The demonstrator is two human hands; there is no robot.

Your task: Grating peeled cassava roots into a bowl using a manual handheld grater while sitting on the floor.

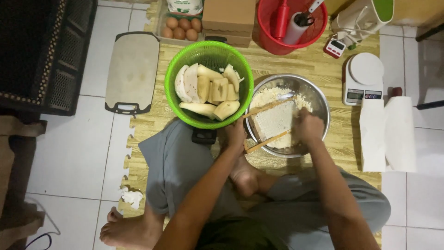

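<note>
Grater (274,121) in steel bowl (319,99), wood-look mat (323,69), white tile floor (83,153).

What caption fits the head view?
Seated person steadies a grater with left hand, right hand rubbing over it in a steel bowl.

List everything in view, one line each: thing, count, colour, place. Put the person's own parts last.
Round plastic basket: one, green, centre of the mat.
Peeled root pieces: several, pale cream, in the basket.
Round steel bowl: one, silver, right of the basket.
Flat wood-framed grater: one, grey and tan, slanted in the bowl.
Grated pulp: one heap, white, in the bowl.
Cutting board: one, beige, on the tiles at left.
Eggs: about six, brown, top centre.
Plastic bucket: one, red, top.
Kitchen scale: one, white, right.
Paper towel roll: one, white, far right.
Left hand: on the grater's frame.
Right hand: over the grater's face.
</note>
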